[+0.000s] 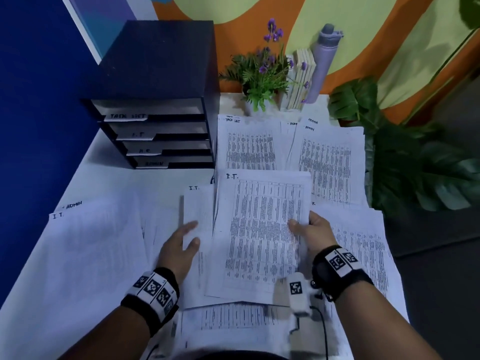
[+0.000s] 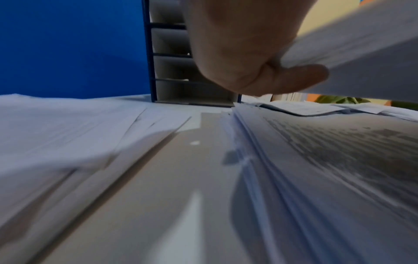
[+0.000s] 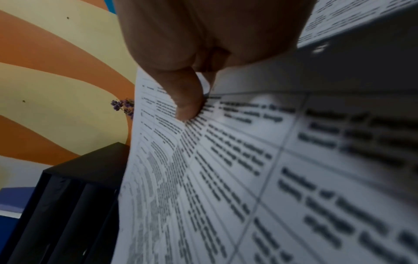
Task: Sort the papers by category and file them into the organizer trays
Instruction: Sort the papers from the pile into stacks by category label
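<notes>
A dark blue organizer (image 1: 155, 74) with trays labelled TASK LIST, I.T., H.R. and ADMIN stands at the back left of the white table. My right hand (image 1: 305, 227) grips the right edge of a printed stack marked I.T. (image 1: 262, 229), thumb on top, as the right wrist view shows with my right hand (image 3: 187, 100) on the I.T. stack (image 3: 226, 178). My left hand (image 1: 193, 233) pinches a narrower sheaf marked I.T. (image 1: 198, 209) just left of it. In the left wrist view my left hand (image 2: 260, 62) holds that sheaf (image 2: 361, 35) above the table, in front of the organizer (image 2: 172, 71).
Paper piles cover the table: TASK LIST (image 1: 246, 144) and ADMIN (image 1: 327, 157) at the back, a mixed pile (image 1: 91, 242) on the left, more sheets (image 1: 363, 250) on the right and near me (image 1: 233, 315). A potted flower (image 1: 262, 74), books (image 1: 301, 79) and a bottle (image 1: 323, 63) line the wall.
</notes>
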A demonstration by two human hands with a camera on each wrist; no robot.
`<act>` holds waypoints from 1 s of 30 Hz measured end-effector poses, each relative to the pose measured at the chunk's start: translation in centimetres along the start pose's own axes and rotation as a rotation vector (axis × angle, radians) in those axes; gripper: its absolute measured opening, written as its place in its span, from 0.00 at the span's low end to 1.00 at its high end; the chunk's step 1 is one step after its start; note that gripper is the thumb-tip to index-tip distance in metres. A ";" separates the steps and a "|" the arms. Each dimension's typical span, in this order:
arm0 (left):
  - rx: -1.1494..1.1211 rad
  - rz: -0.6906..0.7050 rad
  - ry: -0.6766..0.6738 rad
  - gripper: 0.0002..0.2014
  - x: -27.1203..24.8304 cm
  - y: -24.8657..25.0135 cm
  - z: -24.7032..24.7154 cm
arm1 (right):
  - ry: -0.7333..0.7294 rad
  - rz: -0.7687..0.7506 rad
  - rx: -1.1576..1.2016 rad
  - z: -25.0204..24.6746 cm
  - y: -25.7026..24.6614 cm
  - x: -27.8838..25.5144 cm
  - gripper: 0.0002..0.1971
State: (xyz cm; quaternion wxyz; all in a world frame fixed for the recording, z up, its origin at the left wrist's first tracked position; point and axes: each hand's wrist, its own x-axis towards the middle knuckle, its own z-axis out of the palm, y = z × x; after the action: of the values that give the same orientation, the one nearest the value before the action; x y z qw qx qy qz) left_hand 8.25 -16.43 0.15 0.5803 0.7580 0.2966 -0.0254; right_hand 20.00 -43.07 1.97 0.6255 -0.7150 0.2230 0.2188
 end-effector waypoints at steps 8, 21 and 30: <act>0.078 -0.172 -0.107 0.11 -0.4 -2.5 0.4 | 0.022 -0.045 -0.083 1.1 3.0 -0.3 0.05; 0.270 -0.187 -0.059 0.30 -0.4 -5.4 -0.6 | 0.160 -0.173 -0.407 0.4 4.6 -1.1 0.01; 0.175 -0.107 -0.154 0.30 -1.5 -4.5 0.4 | 0.140 -0.227 -0.471 1.1 4.2 -2.1 0.03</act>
State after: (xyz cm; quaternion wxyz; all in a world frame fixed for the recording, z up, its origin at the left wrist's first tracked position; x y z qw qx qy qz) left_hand 4.94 -16.74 -3.32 0.5308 0.7847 0.2878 -0.1402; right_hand 15.79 -42.34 -0.27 0.4456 -0.8746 0.1268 0.1431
